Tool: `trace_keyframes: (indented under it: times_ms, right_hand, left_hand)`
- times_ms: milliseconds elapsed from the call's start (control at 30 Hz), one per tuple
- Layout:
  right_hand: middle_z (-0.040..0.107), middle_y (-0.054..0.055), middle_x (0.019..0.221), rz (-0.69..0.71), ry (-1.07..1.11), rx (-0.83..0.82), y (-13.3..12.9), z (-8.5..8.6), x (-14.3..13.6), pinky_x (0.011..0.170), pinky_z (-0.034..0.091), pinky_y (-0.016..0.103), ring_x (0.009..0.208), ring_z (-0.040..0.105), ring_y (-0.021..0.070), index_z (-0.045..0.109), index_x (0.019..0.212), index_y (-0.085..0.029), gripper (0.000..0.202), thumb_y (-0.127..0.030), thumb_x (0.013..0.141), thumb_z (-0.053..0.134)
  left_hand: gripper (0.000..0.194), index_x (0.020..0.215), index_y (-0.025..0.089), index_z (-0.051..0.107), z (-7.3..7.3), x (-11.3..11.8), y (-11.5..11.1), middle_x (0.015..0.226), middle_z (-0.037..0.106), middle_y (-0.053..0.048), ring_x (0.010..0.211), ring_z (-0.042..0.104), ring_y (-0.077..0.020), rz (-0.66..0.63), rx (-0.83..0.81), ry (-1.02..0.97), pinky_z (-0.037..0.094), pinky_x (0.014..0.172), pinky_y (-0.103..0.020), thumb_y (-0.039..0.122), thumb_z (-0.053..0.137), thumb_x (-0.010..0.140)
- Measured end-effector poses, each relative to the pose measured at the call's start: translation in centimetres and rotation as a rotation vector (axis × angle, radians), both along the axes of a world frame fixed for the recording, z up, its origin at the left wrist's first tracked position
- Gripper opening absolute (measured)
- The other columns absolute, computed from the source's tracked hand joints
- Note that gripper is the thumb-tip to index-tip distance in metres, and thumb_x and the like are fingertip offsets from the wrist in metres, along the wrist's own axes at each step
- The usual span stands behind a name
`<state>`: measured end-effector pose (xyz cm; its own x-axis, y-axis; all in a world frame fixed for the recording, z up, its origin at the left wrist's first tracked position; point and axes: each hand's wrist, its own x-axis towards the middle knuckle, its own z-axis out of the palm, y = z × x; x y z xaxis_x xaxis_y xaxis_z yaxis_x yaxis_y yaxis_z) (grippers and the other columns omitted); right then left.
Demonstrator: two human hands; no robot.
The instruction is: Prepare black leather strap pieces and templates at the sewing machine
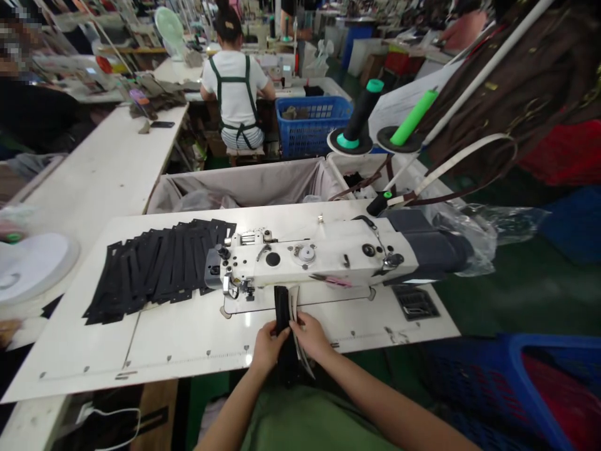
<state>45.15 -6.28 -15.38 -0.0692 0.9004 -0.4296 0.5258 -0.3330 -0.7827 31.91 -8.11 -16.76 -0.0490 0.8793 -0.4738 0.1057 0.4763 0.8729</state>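
Note:
At the table's front edge my left hand (271,344) is closed on a black fabric strip (282,305), thumb on top. My right hand (310,334) pinches a pale, narrow strip (294,302) right beside the black one. Both strips run lengthwise away from me, their far ends close to the sewing machine (323,257) and their near ends hanging over the edge. The needle area (248,291) lies to the left of the strips, apart from them. A fanned row of black strips (159,266) covers the table left of the machine head.
Small pink-handled snips (333,280) lie on the machine. Behind the white table (188,351) is a cloth-lined bin (244,181). Thread cones (361,116) stand at the back right. A blue basket (516,376) is at the right; a seated person (235,88) works ahead.

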Motion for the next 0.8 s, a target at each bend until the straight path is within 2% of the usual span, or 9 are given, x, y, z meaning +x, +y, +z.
trace_keyframes:
  times_ms: [167,300,400,600,800]
  right_hand:
    - [0.064,0.006,0.089,-0.003,-0.024,-0.009,0.0,0.0,0.4,0.079,0.045,0.033,0.085,0.058,0.0168,0.06,0.09,-0.011,0.013,-0.015,0.079,0.058]
    - [0.063,0.004,0.086,0.0,-0.024,-0.015,0.1,0.1,0.5,0.077,0.045,0.032,0.082,0.058,0.0161,0.06,0.087,-0.011,0.01,-0.018,0.079,0.058]
    - [0.063,0.004,0.085,-0.001,-0.026,-0.021,0.2,-0.1,0.7,0.076,0.046,0.032,0.081,0.059,0.0156,0.06,0.086,-0.012,0.01,-0.02,0.081,0.058]
    - [0.062,0.002,0.082,-0.011,-0.059,-0.04,0.1,-0.7,0.8,0.075,0.046,0.033,0.079,0.058,0.0148,0.059,0.085,-0.012,0.013,-0.025,0.085,0.055]
    - [0.062,0.002,0.08,-0.025,-0.119,-0.053,0.2,-1.4,0.9,0.076,0.045,0.033,0.078,0.058,0.0142,0.059,0.081,-0.013,0.017,-0.028,0.086,0.053]
  left_hand:
    - [0.037,0.085,0.013,0.069,0.2,0.4,-0.2,0.084,0.07,-0.007,0.081,0.062,-0.0246,0.028,-0.02,-0.069,0.049,0.074,-0.033,0.041,0.068,0.062]
    - [0.034,0.075,0.012,0.068,0.0,0.7,0.0,0.068,0.068,-0.004,0.066,0.061,-0.019,0.072,-0.057,-0.093,0.048,0.064,-0.029,0.041,0.072,0.059]
    - [0.037,0.076,0.012,0.068,0.0,0.8,0.0,0.067,0.067,-0.004,0.062,0.06,-0.0165,0.084,-0.089,-0.137,0.047,0.059,-0.027,0.044,0.074,0.057]
    - [0.046,0.08,0.012,0.069,0.1,1.2,0.0,0.071,0.069,-0.005,0.064,0.061,-0.0181,0.1,-0.121,-0.191,0.048,0.058,-0.027,0.049,0.076,0.052]
    - [0.04,0.075,0.013,0.068,0.2,0.7,-0.2,0.068,0.068,-0.004,0.064,0.062,-0.0196,0.135,-0.087,-0.113,0.048,0.059,-0.027,0.046,0.074,0.054]
